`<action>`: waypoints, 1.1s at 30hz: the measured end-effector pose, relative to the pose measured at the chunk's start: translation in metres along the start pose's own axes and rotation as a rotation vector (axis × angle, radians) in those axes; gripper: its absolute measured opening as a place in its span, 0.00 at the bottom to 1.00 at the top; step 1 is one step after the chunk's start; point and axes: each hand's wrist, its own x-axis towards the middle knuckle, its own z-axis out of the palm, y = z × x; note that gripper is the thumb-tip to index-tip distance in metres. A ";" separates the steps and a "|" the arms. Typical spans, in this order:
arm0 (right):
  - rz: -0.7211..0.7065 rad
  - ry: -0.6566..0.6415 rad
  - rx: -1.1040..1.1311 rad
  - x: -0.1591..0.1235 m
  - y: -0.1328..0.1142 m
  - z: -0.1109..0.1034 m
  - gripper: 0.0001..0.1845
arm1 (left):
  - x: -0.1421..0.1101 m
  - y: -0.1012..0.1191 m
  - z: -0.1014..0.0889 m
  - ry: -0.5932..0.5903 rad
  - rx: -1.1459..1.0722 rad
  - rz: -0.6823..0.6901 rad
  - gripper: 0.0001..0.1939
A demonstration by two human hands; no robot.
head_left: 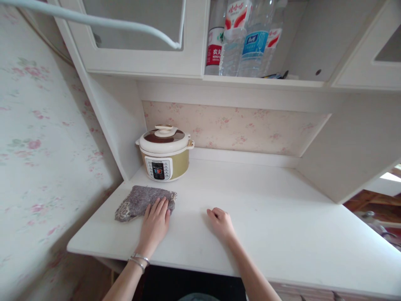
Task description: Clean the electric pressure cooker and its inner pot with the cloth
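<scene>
My left hand (156, 223) lies flat on the right part of a folded grey-brown cloth (134, 200) with a pale pattern at its edges. Its fingers are stretched out and the thumb rests beside them. Silver bangles circle the left wrist. To the right, my right hand (221, 223) is curled into a fist on the white desktop (266, 209), and nothing shows in it. Behind the cloth stands an electric pressure cooker (165, 152) with a green body, a cream lid and a front control panel; neither hand touches it.
Overhead, a cabinet shelf (266, 82) holds several plastic bottles (232, 46). A white rod (103, 19) crosses the upper left. Floral wallpaper (40, 138) covers the left wall, and a side panel (354, 146) bounds the desk at right.
</scene>
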 end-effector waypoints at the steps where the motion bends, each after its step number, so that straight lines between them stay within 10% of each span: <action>1: -0.006 0.001 -0.009 0.000 0.000 0.000 0.23 | 0.000 0.000 0.000 -0.006 0.003 0.000 0.22; 33: -0.039 -0.020 -0.057 -0.001 0.002 0.001 0.22 | -0.002 -0.001 0.000 0.007 0.017 0.014 0.22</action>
